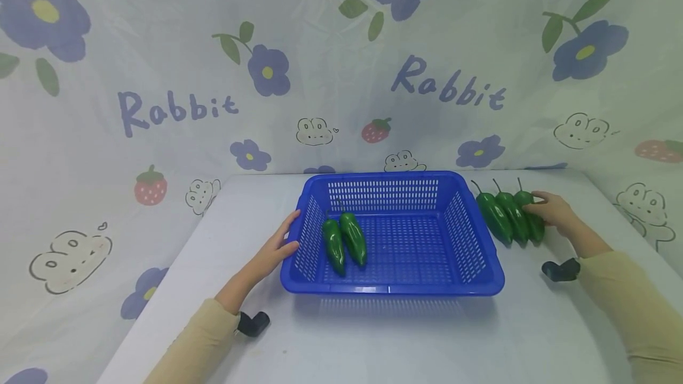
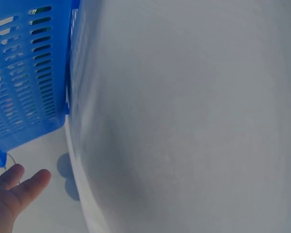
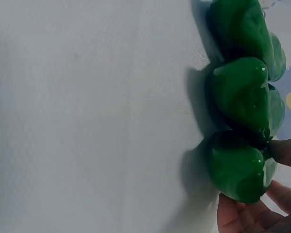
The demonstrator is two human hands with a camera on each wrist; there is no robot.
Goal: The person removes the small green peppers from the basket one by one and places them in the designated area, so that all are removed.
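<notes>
Printed cloth (image 1: pixel 325 40) hangs behind the white surface (image 1: pixel 373 342). Two glossy, tapered peppers (image 1: pixel 333 246) lie inside the blue, slotted, plastic-looking basket (image 1: pixel 392 290); three lie outside, to its right. The right hand (image 1: pixel 556 211) grips the rightmost pepper (image 1: pixel 536 231); the left hand (image 1: pixel 273 249), fingers spread, touches the basket's left side.

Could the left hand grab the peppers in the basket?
Probably yes: the left hand is at the left rim of the blue basket, whose top is open, and the two green chili peppers inside lie near that side.
</notes>
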